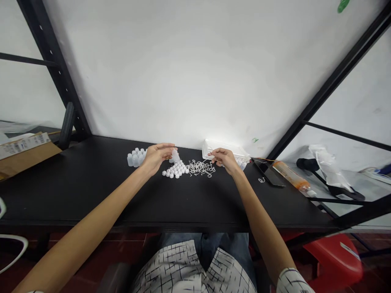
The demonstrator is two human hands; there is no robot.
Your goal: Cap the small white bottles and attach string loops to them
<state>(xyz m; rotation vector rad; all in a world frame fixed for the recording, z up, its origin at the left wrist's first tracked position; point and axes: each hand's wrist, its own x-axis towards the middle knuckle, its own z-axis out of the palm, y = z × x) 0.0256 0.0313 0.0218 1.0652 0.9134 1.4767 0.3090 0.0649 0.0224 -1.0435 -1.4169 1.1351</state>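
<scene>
While our left hand (159, 155) pinches small bottle (175, 156), it sits on right side of that hand, roughly upright, just by white caps (177, 169). Our right hand (224, 157) is farther off, past pale curly bits (200, 167); fingers bend in near thumb, but we can't tell if they hold anything. Bottle looks cloudy white, bit see-through.

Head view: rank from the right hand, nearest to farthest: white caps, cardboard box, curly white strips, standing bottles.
From the right hand:
1. Curly white strips: just to its left.
2. White caps: left of the strips.
3. Standing bottles: left of the left hand.
4. Cardboard box: far left.
</scene>
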